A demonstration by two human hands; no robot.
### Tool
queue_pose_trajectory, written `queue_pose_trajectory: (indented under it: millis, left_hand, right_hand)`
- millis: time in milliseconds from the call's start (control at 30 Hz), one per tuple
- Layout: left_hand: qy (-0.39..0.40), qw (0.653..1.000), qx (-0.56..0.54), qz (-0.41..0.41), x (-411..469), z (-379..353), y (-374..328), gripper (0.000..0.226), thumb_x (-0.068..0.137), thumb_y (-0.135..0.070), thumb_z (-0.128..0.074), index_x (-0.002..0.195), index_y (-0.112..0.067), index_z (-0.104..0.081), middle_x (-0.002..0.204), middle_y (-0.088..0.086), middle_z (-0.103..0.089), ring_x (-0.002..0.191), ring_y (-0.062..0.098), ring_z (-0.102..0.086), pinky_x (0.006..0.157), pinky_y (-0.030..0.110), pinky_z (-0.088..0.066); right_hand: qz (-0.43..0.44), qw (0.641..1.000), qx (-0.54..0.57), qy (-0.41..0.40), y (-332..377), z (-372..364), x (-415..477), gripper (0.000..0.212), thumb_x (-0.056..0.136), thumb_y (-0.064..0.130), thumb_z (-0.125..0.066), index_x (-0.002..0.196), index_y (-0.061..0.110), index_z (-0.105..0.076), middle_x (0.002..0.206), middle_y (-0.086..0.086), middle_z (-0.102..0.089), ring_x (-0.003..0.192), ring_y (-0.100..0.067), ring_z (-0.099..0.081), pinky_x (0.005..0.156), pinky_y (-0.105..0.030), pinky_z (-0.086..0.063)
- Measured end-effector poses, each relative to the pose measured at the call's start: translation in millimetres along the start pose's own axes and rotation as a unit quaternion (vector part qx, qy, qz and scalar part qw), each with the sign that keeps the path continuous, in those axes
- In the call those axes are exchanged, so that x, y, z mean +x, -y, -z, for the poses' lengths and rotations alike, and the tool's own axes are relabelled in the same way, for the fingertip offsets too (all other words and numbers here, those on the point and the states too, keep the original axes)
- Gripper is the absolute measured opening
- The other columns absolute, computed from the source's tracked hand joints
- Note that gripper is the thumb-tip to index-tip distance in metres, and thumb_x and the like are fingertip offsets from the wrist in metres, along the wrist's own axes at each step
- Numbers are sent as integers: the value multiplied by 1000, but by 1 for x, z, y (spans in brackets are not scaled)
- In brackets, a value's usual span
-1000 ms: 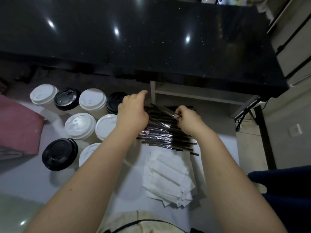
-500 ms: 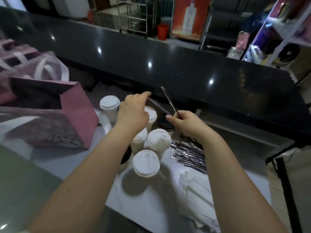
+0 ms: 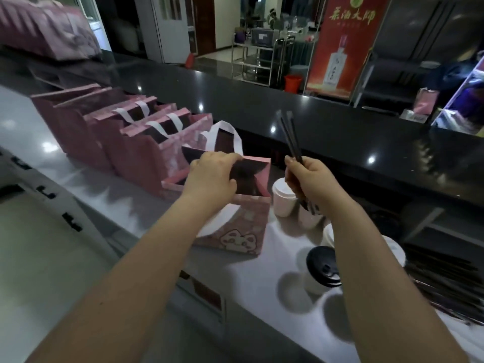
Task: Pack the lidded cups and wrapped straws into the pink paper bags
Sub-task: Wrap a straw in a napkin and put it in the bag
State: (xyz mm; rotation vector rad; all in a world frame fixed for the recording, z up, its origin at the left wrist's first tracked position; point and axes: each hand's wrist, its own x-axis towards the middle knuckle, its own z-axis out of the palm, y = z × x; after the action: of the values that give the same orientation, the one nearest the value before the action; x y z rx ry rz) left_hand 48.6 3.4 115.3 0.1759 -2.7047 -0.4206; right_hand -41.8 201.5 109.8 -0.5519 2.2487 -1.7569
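My left hand (image 3: 212,176) grips the top rim of the nearest pink paper bag (image 3: 243,226), which stands open with a cartoon print on its front. My right hand (image 3: 309,179) is shut on two dark wrapped straws (image 3: 289,134) that point up, just right of the bag's mouth. Lidded cups stand right of the bag: a white-lidded cup (image 3: 281,197) close to it and a black-lidded cup (image 3: 323,268) nearer me. A pile of wrapped straws (image 3: 445,281) lies at the far right.
A row of several more open pink bags (image 3: 136,137) with white handles stands to the left on the white counter (image 3: 262,279). A raised black countertop (image 3: 340,121) runs behind. More pink bags (image 3: 49,32) are stacked at top left.
My view has swung left and up, from the cups and straws to the bags. My right hand lifted two straws off the pile; my left hand moved onto the nearest bag's rim.
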Motion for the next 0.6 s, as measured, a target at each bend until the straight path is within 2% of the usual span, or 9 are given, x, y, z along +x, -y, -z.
queue_pose_trajectory:
  millis: [133, 233, 333, 400, 500, 600]
  left_hand:
    - [21, 999, -40, 17, 8, 19, 51, 42, 82, -17, -59, 122, -25, -62, 113, 3, -65, 110, 29, -54, 96, 48, -45]
    - [68, 993, -89, 22, 24, 21, 79, 38, 82, -22, -66, 120, -27, -63, 113, -2, -65, 104, 22, -59, 94, 45, -49]
    - [125, 984, -124, 30, 40, 15, 101, 48, 77, -29, -72, 122, -39, -60, 117, -11, -64, 100, 15, -61, 92, 39, -53]
    - [148, 979, -137, 24, 50, 8, 115, 59, 70, -38, -74, 126, -45, -56, 121, -17, -63, 109, 14, -59, 96, 38, -51]
    - [152, 976, -158, 0, 61, -5, 132, 77, 63, -48, -77, 133, -47, -46, 137, -19, -51, 133, 14, -42, 110, 44, -39]
    - [149, 970, -194, -8, 68, -19, 141, 93, 61, -44, -85, 141, -45, -36, 153, -16, -33, 146, 3, -11, 119, 43, -22]
  right_hand:
    - [53, 998, 26, -10, 31, -48, 20, 39, 100, 34, -49, 70, 11, -58, 53, -3, -53, 46, -14, -47, 46, -24, -41]
    - [77, 996, 40, 11, 48, -74, 40, 38, 101, 33, -48, 73, 11, -60, 55, -5, -54, 49, -16, -49, 47, -25, -42]
    - [91, 994, 39, 48, 53, -96, 60, 35, 102, 30, -46, 75, 11, -59, 60, -7, -57, 54, -18, -53, 52, -26, -46]
    - [87, 992, 45, 86, 47, -108, 72, 32, 103, 22, -42, 78, 9, -57, 65, -9, -60, 58, -18, -58, 59, -29, -52]
    - [64, 986, 27, 151, 30, -113, 91, 29, 103, 17, -40, 82, 6, -57, 76, -12, -67, 76, -27, -66, 81, -39, -56]
    - [48, 980, -32, 189, 10, -108, 110, 26, 101, 19, -47, 84, 10, -64, 86, -5, -73, 90, -24, -69, 88, -35, -55]
